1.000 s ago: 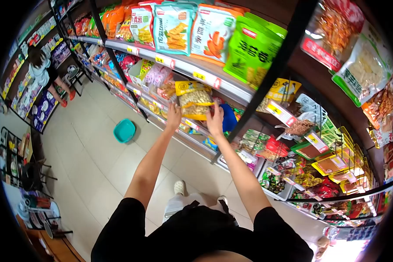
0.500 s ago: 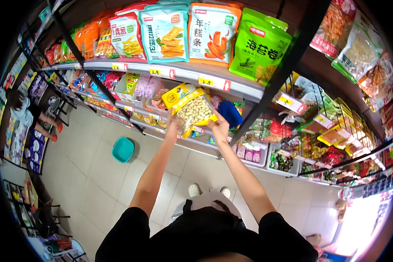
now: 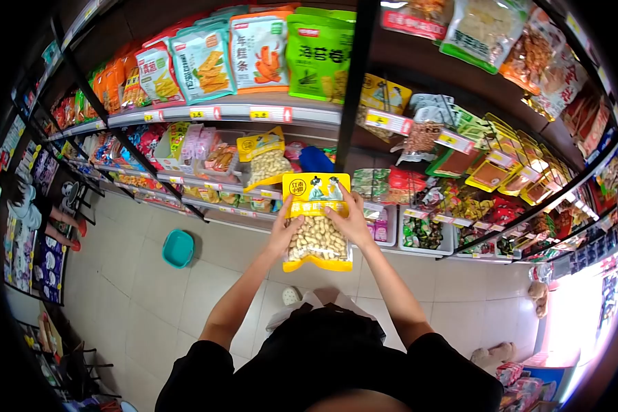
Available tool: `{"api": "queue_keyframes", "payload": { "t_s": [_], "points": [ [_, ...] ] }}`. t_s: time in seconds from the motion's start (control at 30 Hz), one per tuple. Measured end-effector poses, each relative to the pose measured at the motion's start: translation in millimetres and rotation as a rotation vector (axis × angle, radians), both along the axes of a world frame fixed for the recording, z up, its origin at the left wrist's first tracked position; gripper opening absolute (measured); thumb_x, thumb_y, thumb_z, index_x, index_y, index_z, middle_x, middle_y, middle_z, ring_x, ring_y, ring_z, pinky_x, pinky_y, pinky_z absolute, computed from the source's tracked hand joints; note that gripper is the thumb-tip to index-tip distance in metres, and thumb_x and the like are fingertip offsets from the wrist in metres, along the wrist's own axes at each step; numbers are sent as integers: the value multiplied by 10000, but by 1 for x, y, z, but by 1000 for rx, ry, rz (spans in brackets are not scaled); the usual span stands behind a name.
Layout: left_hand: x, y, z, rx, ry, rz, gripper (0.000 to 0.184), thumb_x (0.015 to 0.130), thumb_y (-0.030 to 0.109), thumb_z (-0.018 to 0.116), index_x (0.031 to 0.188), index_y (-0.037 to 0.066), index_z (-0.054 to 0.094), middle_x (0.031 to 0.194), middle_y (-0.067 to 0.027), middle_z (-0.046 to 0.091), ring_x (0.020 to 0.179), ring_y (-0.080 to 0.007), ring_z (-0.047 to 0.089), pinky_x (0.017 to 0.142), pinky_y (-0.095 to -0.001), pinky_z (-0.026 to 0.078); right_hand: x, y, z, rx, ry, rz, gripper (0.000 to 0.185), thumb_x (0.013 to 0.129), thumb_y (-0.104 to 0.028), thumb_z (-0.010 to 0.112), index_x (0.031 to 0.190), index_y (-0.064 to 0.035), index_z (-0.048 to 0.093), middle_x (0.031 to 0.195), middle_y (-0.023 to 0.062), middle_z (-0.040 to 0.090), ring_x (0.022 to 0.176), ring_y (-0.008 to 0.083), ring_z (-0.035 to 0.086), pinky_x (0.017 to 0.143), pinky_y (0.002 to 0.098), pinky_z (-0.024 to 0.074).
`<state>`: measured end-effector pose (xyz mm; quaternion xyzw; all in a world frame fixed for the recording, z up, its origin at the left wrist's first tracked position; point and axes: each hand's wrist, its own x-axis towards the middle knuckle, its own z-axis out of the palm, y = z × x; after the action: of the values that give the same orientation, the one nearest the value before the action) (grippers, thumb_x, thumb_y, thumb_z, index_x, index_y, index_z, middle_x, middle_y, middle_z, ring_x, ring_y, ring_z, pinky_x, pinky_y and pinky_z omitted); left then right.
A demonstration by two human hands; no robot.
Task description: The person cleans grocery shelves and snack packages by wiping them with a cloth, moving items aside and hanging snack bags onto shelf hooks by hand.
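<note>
A yellow bag of peanuts (image 3: 316, 235) with a clear window is held upright in front of my body, printed front towards me. My left hand (image 3: 285, 230) grips its left edge, thumb over the front. On the opposite edge, my right hand (image 3: 350, 221) is closed the same way. Behind it, a similar yellow peanut bag (image 3: 266, 165) leans on the lower shelf, touched by neither hand. A dark blue item (image 3: 317, 161) lies beside that bag.
Large snack bags, including a green one (image 3: 317, 58), line the upper shelf. A black rack post (image 3: 356, 89) stands right of them. Hanging packets fill the right rack. A teal basin (image 3: 178, 248) sits on the tiled floor; another person (image 3: 31, 206) is at far left.
Both hands have drawn back from the shelf with a peanut bag, now upright and facing me. A similar bag shows on the shelf behind. The view has turned to the right.
</note>
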<state>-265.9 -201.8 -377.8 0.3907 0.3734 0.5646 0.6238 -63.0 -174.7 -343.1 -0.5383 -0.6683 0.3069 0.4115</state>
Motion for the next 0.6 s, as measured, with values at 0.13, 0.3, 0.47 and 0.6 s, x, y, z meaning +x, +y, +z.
{"api": "queue_keyframes", "payload": {
  "t_s": [0.13, 0.3, 0.47, 0.6],
  "points": [
    [65, -3, -5, 198, 56, -19, 673, 918, 27, 597, 1501, 84, 268, 1458, -106, 387, 1249, -174, 456, 1003, -288, 419, 59, -15, 11, 98, 87, -119, 663, 816, -225, 748, 1381, -37, 457, 1268, 234, 450, 1213, 340, 473, 1007, 369, 402],
    [134, -8, 38, 417, 616, 183, 640, 906, 68, 611, 1476, 81, 319, 1433, -140, 377, 1337, -241, 347, 1078, -336, 322, 118, -3, 31, 169, 266, -120, 523, 839, -18, 661, 1342, -43, 521, 1166, 185, 533, 1057, 263, 557, 940, 334, 436],
    [174, 24, 58, 492, 715, 293, 657, 907, 170, 635, 1478, 104, 318, 1482, -241, 189, 1358, -374, 293, 1114, -384, 260, 143, 15, 64, 305, 171, -81, 547, 878, -13, 594, 1400, -62, 441, 1122, 175, 493, 1072, 324, 522, 921, 355, 432],
    [194, 48, 61, 570, 933, 417, 701, 903, 239, 645, 1495, 118, 289, 1492, -302, 131, 1382, -453, 215, 1126, -444, 222, 149, 28, 61, 358, 26, -108, 598, 890, -19, 579, 1445, -62, 361, 1189, 174, 450, 1090, 321, 525, 884, 375, 466]
  ]
}}
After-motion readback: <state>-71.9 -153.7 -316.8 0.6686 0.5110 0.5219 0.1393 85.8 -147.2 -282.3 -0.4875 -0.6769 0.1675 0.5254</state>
